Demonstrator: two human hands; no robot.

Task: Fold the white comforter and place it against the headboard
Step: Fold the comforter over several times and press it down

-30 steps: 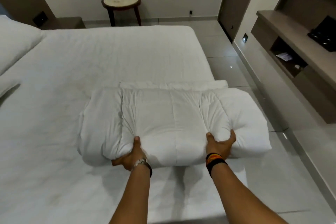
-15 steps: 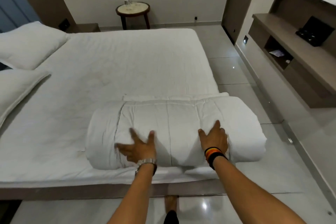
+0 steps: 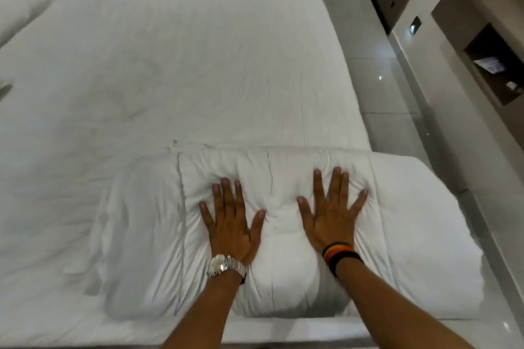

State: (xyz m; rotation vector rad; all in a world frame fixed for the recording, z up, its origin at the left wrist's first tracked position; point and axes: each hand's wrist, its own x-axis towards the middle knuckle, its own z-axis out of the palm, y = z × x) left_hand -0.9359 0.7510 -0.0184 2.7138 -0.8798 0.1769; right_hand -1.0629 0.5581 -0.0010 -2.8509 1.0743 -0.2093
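A: Two hands flat on the puffy white quilted comforter (image 3: 283,224), head view. Left hand (image 3: 231,227) w/ a silver wristwatch (image 3: 224,265), right hand (image 3: 331,217) w/ a striped black wristband (image 3: 340,253). Fingers spread, palms pressing down, no grip on the fabric at all, nothing clamped.

B: Where's the bundle sit?

A: Near edge of the white-sheeted bed (image 3: 184,79), at the corner closest to the person, its right end hanging out past the mattress over the glossy tiled floor (image 3: 377,88). Folding looks done; this reads as squashing air out, imo.

B: Next?

A: Prob. slide hands under, lift, carry it toward the plump white pillow (image 3: 19,8) at far left. Headboard itself not in shot. Bulky and soft, so it could unroll if held loosely.

B: Containers?

A: Only the brown wall niche (image 3: 493,62), right side, some pale paper inside; can't tell more.
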